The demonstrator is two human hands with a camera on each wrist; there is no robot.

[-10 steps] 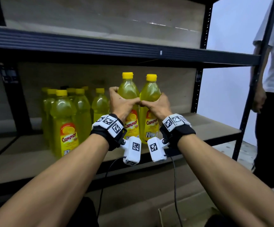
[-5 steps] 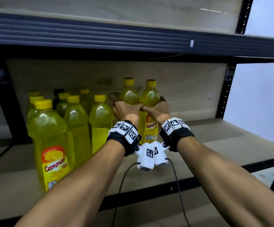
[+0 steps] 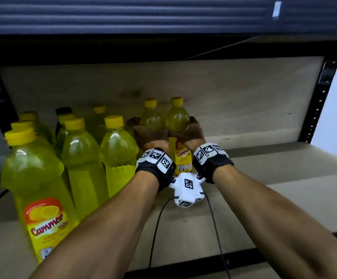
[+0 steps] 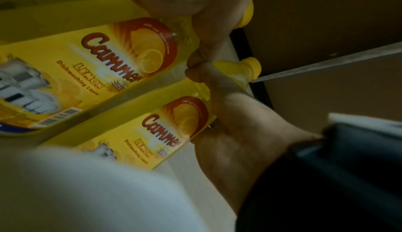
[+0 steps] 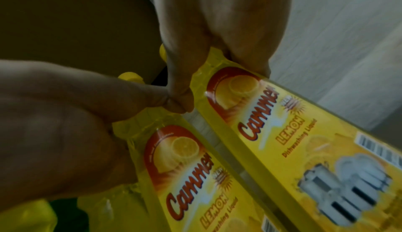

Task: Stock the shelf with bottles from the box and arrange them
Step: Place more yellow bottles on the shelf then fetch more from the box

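Two yellow-capped bottles of lemon dishwashing liquid stand upright side by side deep in the shelf bay. My left hand (image 3: 147, 135) grips the left bottle (image 3: 151, 117) around its shoulder. My right hand (image 3: 189, 131) grips the right bottle (image 3: 177, 117) the same way, and my thumbs meet between them. In the left wrist view the left bottle's label (image 4: 97, 67) is closest, with the right bottle (image 4: 169, 132) beyond. The right wrist view shows the right bottle (image 5: 282, 124) and the left bottle (image 5: 185, 167). Both bases are hidden behind my wrists.
Several matching bottles (image 3: 83, 158) crowd the left of the shelf board (image 3: 264, 178), the nearest one (image 3: 36, 188) at the front edge. The upper shelf's dark beam (image 3: 143, 15) hangs low overhead. A wooden back panel (image 3: 224, 93) and a black upright post (image 3: 316, 101) close the bay.
Both hands have carried the two bottles from the shelf's front deep toward the back panel. My view has dropped and moved in under the upper shelf, and the person at the right is out of frame.
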